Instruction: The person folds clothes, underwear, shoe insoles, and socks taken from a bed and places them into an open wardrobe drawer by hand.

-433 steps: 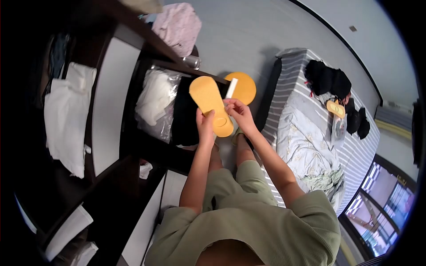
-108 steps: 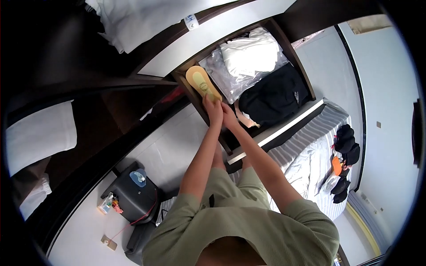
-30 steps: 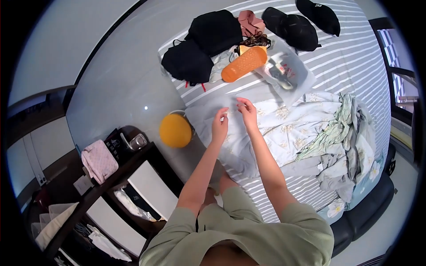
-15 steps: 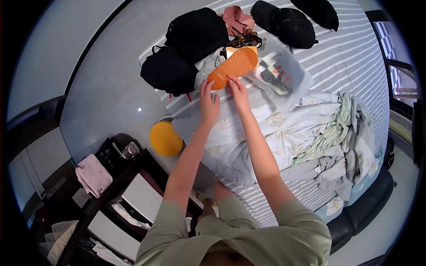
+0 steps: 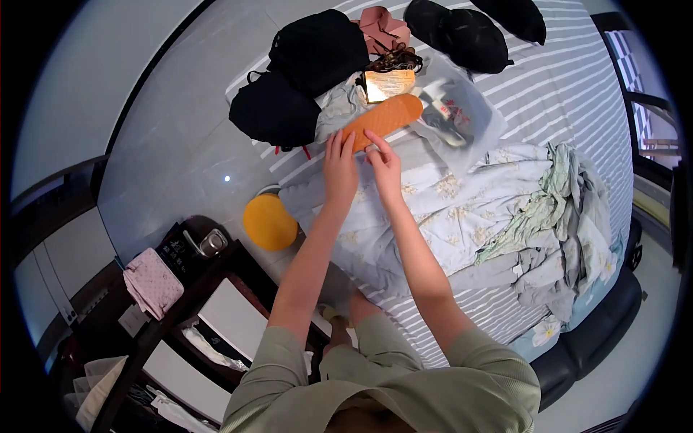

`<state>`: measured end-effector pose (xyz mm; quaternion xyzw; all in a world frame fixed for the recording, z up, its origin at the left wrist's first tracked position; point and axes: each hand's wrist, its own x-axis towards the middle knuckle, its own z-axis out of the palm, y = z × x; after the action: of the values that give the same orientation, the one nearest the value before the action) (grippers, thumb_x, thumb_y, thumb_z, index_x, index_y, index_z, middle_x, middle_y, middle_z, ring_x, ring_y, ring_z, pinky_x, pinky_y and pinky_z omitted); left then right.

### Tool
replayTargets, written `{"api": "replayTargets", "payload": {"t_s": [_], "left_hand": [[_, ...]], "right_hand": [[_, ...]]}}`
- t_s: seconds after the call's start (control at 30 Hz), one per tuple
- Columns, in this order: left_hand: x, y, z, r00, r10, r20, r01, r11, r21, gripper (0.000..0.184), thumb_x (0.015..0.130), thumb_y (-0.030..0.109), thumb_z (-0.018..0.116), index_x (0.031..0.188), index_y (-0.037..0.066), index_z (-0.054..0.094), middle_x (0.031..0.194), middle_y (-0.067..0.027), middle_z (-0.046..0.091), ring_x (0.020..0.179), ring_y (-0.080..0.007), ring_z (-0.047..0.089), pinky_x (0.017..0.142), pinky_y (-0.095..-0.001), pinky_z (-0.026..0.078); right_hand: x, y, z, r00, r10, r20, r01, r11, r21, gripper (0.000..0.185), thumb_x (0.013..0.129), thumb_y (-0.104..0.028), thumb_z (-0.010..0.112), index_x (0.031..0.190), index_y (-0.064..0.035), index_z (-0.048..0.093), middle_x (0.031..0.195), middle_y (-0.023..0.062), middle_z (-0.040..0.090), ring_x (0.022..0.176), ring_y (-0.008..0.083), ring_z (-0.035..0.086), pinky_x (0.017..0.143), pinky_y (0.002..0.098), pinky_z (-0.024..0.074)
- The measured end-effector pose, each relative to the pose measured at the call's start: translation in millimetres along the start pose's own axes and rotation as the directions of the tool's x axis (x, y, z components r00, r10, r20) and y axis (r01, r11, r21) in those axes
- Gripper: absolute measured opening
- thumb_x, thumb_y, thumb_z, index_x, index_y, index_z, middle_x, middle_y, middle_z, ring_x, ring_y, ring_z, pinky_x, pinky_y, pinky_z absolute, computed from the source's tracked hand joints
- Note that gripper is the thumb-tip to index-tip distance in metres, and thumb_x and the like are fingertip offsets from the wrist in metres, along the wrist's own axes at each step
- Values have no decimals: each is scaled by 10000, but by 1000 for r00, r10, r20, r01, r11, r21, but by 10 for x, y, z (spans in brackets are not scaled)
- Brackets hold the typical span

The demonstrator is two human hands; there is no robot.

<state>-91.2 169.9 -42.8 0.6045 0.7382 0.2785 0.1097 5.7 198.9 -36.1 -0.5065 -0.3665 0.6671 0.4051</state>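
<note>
An orange insole (image 5: 390, 117) with a textured face is held out over the bed, its long side slanting up to the right. My left hand (image 5: 340, 169) grips its near left end, fingers along the edge. With thumb and fingertips, my right hand (image 5: 384, 164) pinches the lower edge close by. Just past the insole lies a small orange and white box (image 5: 390, 84). To its right is a clear plastic bag (image 5: 476, 126) with dark and white contents inside.
Black bags (image 5: 317, 54) lie at the far left of the striped bed (image 5: 577, 86), with black caps (image 5: 473, 40) at the far right. A crumpled floral quilt (image 5: 462, 209) spreads nearer. A yellow round stool (image 5: 270, 222) stands left, beside a dark shelf (image 5: 238, 270).
The insole has tilted and come lower, so its face looks narrower. The box behind it now shows more fully. My right hand's fingers have shifted along the edge.
</note>
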Motion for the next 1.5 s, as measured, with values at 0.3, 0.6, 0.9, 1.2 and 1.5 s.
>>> {"api": "replayTargets", "payload": {"t_s": [0.3,0.6,0.9,1.2,1.5], "left_hand": [[-294,278,-580,955,-280,97,296,911,-286,303,850,47,458,1151,48,490,1034,-166,572,896,-303,578,708,-366,455],[-571,521,-1034,848,-468,249,417,297,-859,263,896,79,430,1136,-26,461,938,-103,585,847,-152,582,712,-259,483],[-987,480,-1542,792,-476,382,413,-41,-910,273,888,55,449,1148,-21,424,1060,-107,546,946,-153,559,773,-261,501],[-1616,242,-2157,764,-564,313,361,-29,-932,268,872,15,461,1134,-28,420,1082,-126,540,963,-176,563,788,-297,513],[-2518,-224,-2739,645,-710,283,318,-87,-944,270,863,26,486,1127,-10,439,1065,-97,550,937,-165,569,708,-291,543]], "right_hand": [[-590,-349,410,985,-165,-55,168,984,56,463,821,0,492,1267,-39,377,1211,113,408,1004,144,488,814,246,416],[-994,-184,546,981,-109,-160,123,989,84,413,859,-100,517,1240,-20,378,1167,105,428,1016,160,462,843,277,390],[-1625,-391,924,992,-32,-125,45,994,100,315,926,-206,414,1147,14,455,1012,71,544,890,105,492,756,218,402],[-2204,-203,1291,994,-65,84,68,997,-24,294,935,-203,391,1107,17,486,992,75,554,882,112,503,766,233,410],[-2934,180,1866,949,-12,315,34,997,-65,255,925,-158,410,1063,27,519,967,57,554,858,95,499,754,222,404]]}}
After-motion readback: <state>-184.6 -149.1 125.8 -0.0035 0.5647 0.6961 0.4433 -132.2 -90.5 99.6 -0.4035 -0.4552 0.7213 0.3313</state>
